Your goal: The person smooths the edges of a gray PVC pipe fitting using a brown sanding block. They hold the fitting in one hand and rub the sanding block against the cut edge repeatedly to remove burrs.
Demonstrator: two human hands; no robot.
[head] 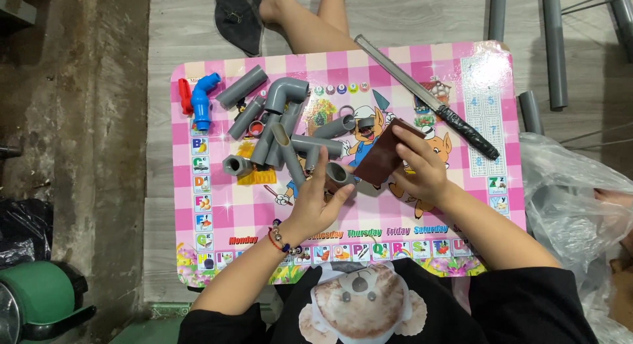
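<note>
Left hand (316,202) grips a short grey pipe piece (338,173), fingers curled round it, open end facing up and toward the right. Further left on the pink surface (217,215) lie a red and blue valve (200,100) and a loose heap of grey pipes and elbows (277,123), none of them being handled. Right hand (419,169) pinches a brown sheet (382,154), likely sandpaper, thumb below and fingers on top, its lower edge meeting the pipe's mouth. To the right, a long file with a black wrapped handle (428,100) lies slantwise on the surface, untouched.

Judging by how things lie, the work looks early: one piece is at the sheet while the heap waits, and nothing set apart marks any piece as finished.

Both forearms come in from the bottom edge and angle inward, wrists raised just above the surface. A beaded bracelet (280,240) sits on the left wrist.
</note>
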